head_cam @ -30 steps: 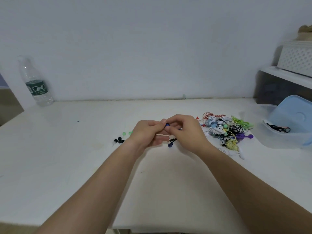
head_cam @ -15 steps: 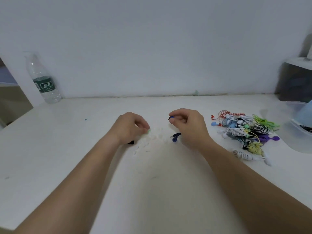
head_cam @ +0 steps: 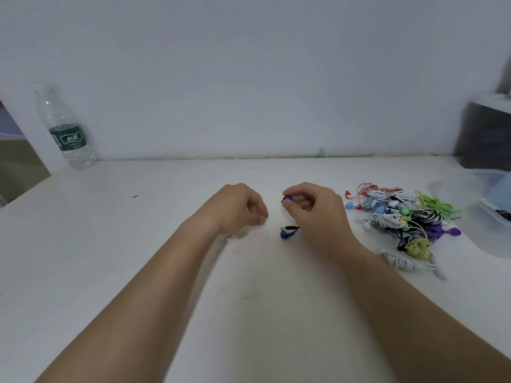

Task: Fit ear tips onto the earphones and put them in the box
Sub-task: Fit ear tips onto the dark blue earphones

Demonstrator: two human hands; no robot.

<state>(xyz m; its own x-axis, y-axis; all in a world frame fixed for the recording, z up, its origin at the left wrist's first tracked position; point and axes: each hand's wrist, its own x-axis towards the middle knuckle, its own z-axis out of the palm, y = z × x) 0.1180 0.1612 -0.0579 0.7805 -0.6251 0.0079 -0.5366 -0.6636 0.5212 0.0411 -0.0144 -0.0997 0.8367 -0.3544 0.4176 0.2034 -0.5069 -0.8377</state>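
Pinching a blue earbud point(head_cam: 287, 199) at the curled fingertips of the right hand point(head_cam: 318, 214), raised a little above the table point(head_cam: 138, 244). Lower, by the same hand, second blue earbud point(head_cam: 284, 234) with plug point(head_cam: 289, 228), lying on the table. Left hand point(head_cam: 237, 208) just beside, apart from both, fingers curled down over small white ear tips point(head_cam: 230, 240); cannot tell whether gripping one. Pile of coloured earphones point(head_cam: 401, 217) to the right, box point(head_cam: 495, 233) at the far right edge.
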